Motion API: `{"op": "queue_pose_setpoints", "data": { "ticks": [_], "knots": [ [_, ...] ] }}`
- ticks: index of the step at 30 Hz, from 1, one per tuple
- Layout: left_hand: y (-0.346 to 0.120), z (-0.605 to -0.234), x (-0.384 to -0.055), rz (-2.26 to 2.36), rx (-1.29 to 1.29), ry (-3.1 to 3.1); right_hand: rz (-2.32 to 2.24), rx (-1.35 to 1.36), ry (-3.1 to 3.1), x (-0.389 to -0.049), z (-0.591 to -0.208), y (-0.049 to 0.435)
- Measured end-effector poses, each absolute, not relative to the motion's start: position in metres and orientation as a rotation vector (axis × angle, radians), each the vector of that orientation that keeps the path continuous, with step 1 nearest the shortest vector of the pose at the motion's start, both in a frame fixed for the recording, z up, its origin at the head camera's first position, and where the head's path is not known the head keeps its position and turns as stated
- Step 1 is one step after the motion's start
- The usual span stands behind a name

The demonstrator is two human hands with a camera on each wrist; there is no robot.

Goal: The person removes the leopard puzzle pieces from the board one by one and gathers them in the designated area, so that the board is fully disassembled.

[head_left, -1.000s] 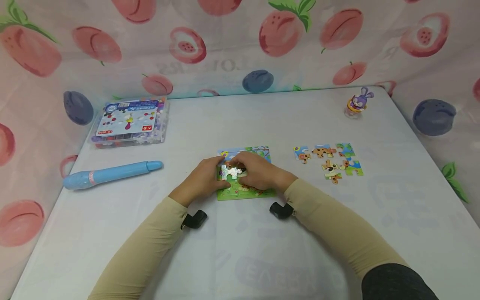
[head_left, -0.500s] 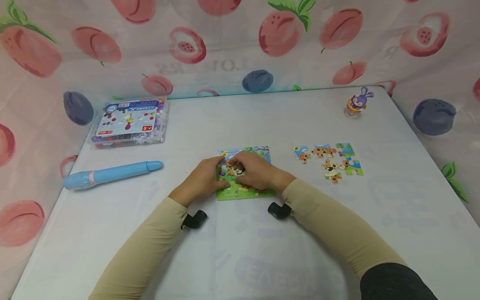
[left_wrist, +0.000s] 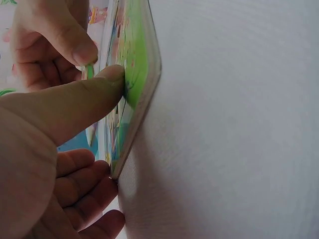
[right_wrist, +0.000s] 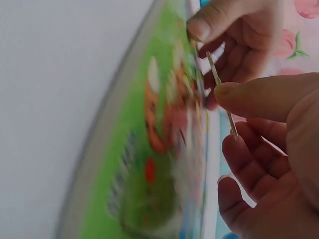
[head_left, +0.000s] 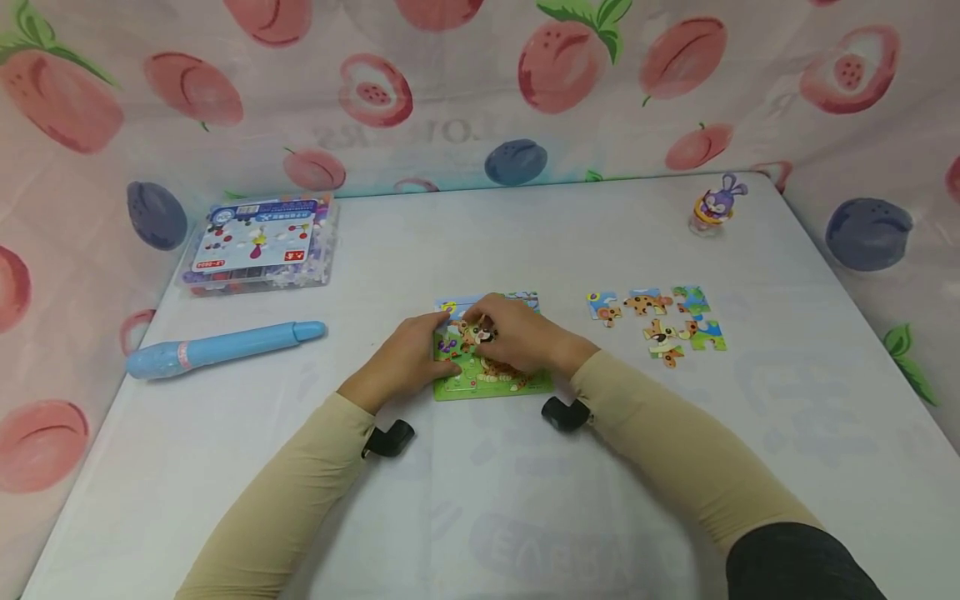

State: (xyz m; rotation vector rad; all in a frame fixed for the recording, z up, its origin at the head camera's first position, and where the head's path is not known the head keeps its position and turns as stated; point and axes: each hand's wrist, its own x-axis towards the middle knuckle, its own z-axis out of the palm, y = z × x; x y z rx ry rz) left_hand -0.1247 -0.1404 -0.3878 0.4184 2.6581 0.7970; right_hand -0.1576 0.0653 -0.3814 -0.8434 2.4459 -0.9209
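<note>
On the table lies a puzzle board with a green lower edge and a cartoon animal picture. My left hand holds its left side. The left thumb presses on the top face while the fingers lie along the edge. Above the board, my right hand pinches a thin puzzle piece between thumb and fingertips. In the right wrist view this piece is seen edge-on, apart from the board. Part of the board's picture is hidden under the right hand.
Several loose puzzle pieces lie to the board's right. A blue pen-shaped toy and a clear box of small coloured parts are at the left. A purple rabbit figure stands at the back right.
The right hand has shifted slightly up and to the right over the board, still pinching the puzzle piece, whose bright glare has gone. My left hand has kept its place on the board.
</note>
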Motion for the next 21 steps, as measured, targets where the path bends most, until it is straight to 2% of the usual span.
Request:
{"op": "queue_pose_setpoints", "data": {
  "ticks": [13,21],
  "knots": [
    [-0.139,-0.387,-0.125,0.763,0.393,2.666,-0.919,-0.812,2.562,-0.162,-0.375,0.120],
    [-0.138,-0.387,-0.124,0.756,0.394,2.668,-0.897,-0.677,2.610,-0.158,-0.372,0.161]
  ]
}}
